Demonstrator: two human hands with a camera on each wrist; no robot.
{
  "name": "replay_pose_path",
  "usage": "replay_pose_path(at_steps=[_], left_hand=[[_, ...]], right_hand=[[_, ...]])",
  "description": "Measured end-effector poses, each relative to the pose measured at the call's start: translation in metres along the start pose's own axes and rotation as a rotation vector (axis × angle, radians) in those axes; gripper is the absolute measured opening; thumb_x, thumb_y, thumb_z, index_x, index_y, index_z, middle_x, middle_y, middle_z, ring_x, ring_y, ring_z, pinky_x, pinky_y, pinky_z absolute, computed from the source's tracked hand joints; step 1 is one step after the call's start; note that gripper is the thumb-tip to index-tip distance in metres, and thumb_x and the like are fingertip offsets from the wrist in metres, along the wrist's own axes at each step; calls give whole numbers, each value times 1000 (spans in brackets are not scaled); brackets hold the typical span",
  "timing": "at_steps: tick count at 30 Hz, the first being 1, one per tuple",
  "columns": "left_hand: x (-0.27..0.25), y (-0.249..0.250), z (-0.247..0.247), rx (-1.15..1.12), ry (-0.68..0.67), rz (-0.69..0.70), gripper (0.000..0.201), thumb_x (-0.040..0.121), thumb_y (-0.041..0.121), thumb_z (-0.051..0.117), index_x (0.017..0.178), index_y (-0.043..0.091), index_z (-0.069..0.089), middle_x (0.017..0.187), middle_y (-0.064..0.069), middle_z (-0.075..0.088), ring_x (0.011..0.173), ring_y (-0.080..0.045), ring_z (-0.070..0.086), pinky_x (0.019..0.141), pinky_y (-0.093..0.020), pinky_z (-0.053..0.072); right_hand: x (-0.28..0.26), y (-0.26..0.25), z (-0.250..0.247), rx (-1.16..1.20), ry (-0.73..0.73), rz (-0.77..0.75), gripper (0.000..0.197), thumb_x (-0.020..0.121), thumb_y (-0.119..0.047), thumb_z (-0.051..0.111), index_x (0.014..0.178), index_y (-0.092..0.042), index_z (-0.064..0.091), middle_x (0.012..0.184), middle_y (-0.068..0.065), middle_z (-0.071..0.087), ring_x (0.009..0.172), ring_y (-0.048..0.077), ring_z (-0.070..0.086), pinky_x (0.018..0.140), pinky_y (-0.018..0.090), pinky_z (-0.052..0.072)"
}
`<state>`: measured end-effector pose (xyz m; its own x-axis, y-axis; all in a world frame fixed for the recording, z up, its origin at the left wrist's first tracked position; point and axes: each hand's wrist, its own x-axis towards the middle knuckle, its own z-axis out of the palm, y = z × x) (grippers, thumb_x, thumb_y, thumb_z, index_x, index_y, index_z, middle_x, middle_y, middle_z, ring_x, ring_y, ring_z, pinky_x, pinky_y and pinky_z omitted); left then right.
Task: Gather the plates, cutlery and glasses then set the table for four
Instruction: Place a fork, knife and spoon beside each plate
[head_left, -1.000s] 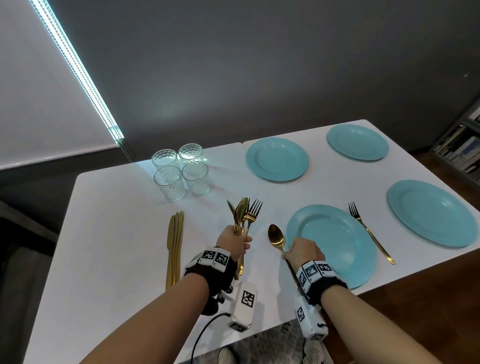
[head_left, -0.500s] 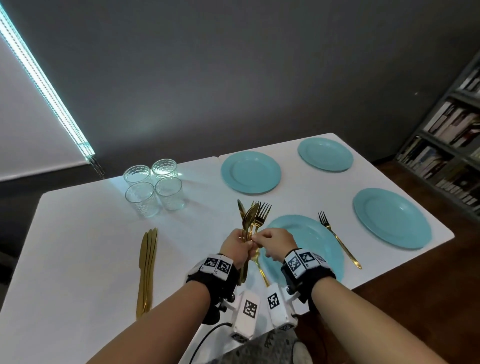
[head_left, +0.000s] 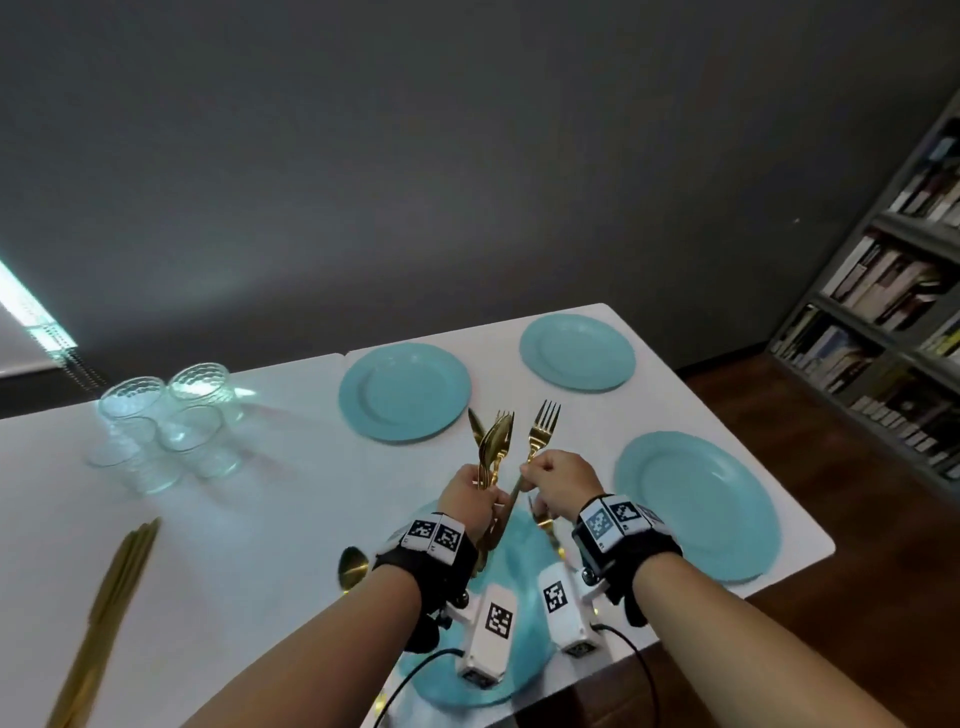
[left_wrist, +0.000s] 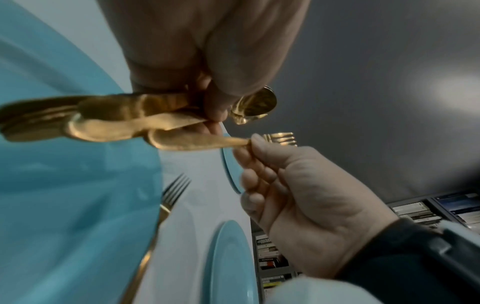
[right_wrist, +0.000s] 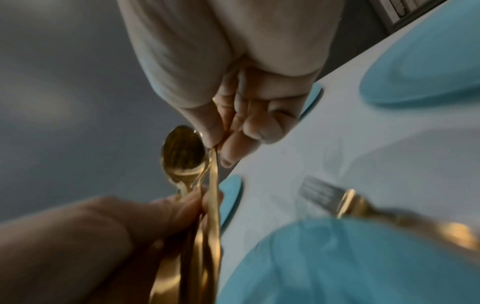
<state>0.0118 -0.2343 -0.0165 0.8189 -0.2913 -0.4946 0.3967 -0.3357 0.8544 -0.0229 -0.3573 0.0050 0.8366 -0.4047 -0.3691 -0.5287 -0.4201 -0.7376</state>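
My left hand (head_left: 485, 493) grips a bundle of gold spoons and forks (head_left: 493, 441) upright above the near teal plate (head_left: 519, 535). Just right of it, my right hand (head_left: 530, 475) pinches the handle of one gold fork (head_left: 543, 426), its tines up and apart from the bundle. In the left wrist view the thumb and forefinger of my right hand (left_wrist: 249, 144) hold that fork's handle (left_wrist: 202, 142). A spoon (head_left: 353, 566) lies left of the near plate, a fork (left_wrist: 168, 205) right of it. Three more teal plates (head_left: 405, 392) (head_left: 576, 351) (head_left: 696, 504) sit further out.
Several clear glasses (head_left: 166, 421) stand grouped at the far left of the white table (head_left: 270, 519). Gold knives (head_left: 119, 587) lie together near the left front. A bookshelf (head_left: 883, 312) stands to the right, past the table's end, and a grey wall is behind.
My right hand left the spoon beside the near plate, reached to the bundle and has pulled one fork out to the right. The head view has swung right.
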Motion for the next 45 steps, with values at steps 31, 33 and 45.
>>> replay_pose_path(at_steps=[31, 33, 45], left_hand=[[53, 49, 159, 2, 102, -97, 13, 97, 2, 39, 103, 10, 47, 74, 0, 60, 59, -12, 51, 59, -22, 43], [54, 49, 161, -2, 101, -104, 12, 97, 3, 40, 103, 10, 47, 74, 0, 60, 60, -12, 51, 60, -22, 44], [52, 38, 168, -134, 74, -181, 18, 98, 8, 43, 84, 12, 54, 80, -3, 63, 68, -13, 57, 66, -24, 50]], right_hand=[[137, 227, -244, -959, -72, 366, 32, 96, -28, 43, 108, -14, 69, 116, 3, 67, 103, 22, 64, 74, 24, 47], [143, 234, -242, -920, -53, 364, 32, 93, -35, 48, 103, -15, 71, 111, 5, 68, 95, 24, 65, 70, 24, 46], [125, 189, -232, -728, 187, 239, 15, 90, -21, 54, 89, -13, 67, 95, 11, 66, 82, 29, 61, 71, 29, 49]])
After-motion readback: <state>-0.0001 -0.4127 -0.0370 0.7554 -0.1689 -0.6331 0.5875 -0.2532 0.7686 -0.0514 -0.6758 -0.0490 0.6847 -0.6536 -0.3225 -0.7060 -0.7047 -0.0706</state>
